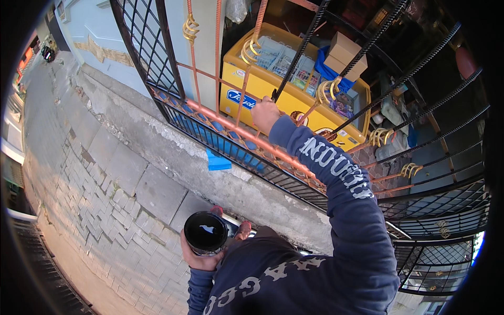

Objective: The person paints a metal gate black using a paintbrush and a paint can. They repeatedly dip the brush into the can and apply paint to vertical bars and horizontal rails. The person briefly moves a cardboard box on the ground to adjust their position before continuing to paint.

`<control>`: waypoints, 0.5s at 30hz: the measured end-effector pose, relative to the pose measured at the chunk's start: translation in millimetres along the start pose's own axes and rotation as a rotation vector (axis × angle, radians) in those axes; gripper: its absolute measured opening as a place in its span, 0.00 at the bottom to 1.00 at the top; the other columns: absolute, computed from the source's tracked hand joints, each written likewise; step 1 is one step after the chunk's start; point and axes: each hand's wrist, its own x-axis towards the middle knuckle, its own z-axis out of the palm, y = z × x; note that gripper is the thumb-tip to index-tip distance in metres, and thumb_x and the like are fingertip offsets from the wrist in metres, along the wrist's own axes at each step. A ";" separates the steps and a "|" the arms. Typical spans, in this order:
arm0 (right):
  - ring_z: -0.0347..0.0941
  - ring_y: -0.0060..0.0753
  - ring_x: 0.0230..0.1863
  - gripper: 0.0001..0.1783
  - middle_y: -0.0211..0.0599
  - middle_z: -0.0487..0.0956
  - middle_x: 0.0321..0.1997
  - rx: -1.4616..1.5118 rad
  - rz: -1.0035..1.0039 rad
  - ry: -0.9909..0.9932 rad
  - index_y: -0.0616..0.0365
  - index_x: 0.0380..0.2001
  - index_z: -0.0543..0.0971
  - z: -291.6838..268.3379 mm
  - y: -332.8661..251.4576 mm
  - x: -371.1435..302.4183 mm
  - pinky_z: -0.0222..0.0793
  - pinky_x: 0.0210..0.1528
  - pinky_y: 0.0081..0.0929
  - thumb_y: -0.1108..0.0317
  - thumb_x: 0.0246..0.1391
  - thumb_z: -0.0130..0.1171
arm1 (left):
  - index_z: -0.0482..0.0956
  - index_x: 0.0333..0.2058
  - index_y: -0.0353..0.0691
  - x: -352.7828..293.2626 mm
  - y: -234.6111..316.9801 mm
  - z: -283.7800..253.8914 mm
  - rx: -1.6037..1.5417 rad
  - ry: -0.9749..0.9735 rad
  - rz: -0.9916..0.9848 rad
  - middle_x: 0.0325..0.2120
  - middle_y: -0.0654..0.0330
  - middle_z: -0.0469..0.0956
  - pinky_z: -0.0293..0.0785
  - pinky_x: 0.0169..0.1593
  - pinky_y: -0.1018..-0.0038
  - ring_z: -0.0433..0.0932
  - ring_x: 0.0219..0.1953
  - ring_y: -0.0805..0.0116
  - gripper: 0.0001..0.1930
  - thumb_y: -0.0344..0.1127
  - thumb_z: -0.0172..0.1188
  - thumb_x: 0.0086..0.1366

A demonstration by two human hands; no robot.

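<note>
Pale gothic lettering point(336, 167) marks the dark-blue fabric sleeve point(362, 231). The left grip point(202, 261) curls around a round can of glossy black liquid point(202, 239). The right grip point(265, 114) pinches a small, mostly hidden dark tool point(274, 95) at a ribbed black metal bar point(300, 55). Behind, a yellow chest freezer point(291, 100) bears a blue oval label point(239, 98).

bright daylight on paving point(115, 236) | dim shop interior point(396, 47) | pale glint in black can point(206, 249) | edges bowed
</note>
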 end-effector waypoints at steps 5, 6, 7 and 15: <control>0.82 0.51 0.37 0.13 0.43 0.85 0.32 -0.072 -0.037 0.147 0.59 0.34 0.89 2.2 -11.1 7.3 0.76 0.37 0.40 0.61 0.52 0.65 | 0.62 0.66 0.32 11.3 11.2 -3.8 0.014 -0.010 -0.001 0.56 0.49 0.75 0.72 0.63 0.62 0.77 0.57 0.56 0.62 0.34 0.86 0.28; 0.83 0.50 0.34 0.15 0.41 0.85 0.31 -0.147 -0.031 0.177 0.58 0.35 0.89 2.7 -12.9 10.1 0.75 0.37 0.43 0.57 0.55 0.65 | 0.63 0.66 0.33 13.0 12.4 -4.2 0.003 -0.015 -0.012 0.56 0.49 0.75 0.72 0.63 0.62 0.77 0.57 0.56 0.61 0.33 0.86 0.28; 0.83 0.50 0.32 0.14 0.41 0.85 0.30 -0.133 -0.011 0.139 0.58 0.36 0.89 2.8 -12.5 12.8 0.74 0.35 0.43 0.58 0.54 0.65 | 0.63 0.65 0.33 14.4 13.8 -5.2 0.006 -0.019 -0.011 0.56 0.49 0.75 0.72 0.63 0.63 0.77 0.57 0.56 0.61 0.33 0.86 0.28; 0.82 0.48 0.31 0.15 0.43 0.84 0.27 -0.174 0.001 0.138 0.59 0.36 0.88 -8.9 -15.9 16.1 0.72 0.24 0.45 0.58 0.55 0.64 | 0.62 0.66 0.35 24.0 16.2 -7.8 0.042 -0.048 0.038 0.56 0.52 0.77 0.76 0.62 0.62 0.80 0.56 0.58 0.63 0.37 0.88 0.29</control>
